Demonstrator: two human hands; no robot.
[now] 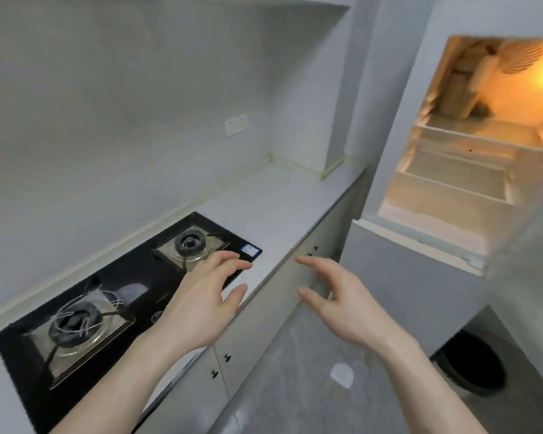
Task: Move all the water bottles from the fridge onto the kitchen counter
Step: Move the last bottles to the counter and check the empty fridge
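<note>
Hands out front, both bare, holding nothing. Left hand [198,303] hovers over the front edge of the kitchen counter [273,211], fingers spread and loosely bent, above the near corner of the black gas hob [132,277] set into that counter. Right hand [342,303] hangs just off the counter's edge, in front of the cabinet doors [264,327], fingers relaxed, thumb apart. Fridge [470,145] stands at the counter's far right end, door open, interior lit amber, well beyond both sets of fingertips. Pale packages on its top shelf are too blurred to tell whether any is a water bottle.
</note>
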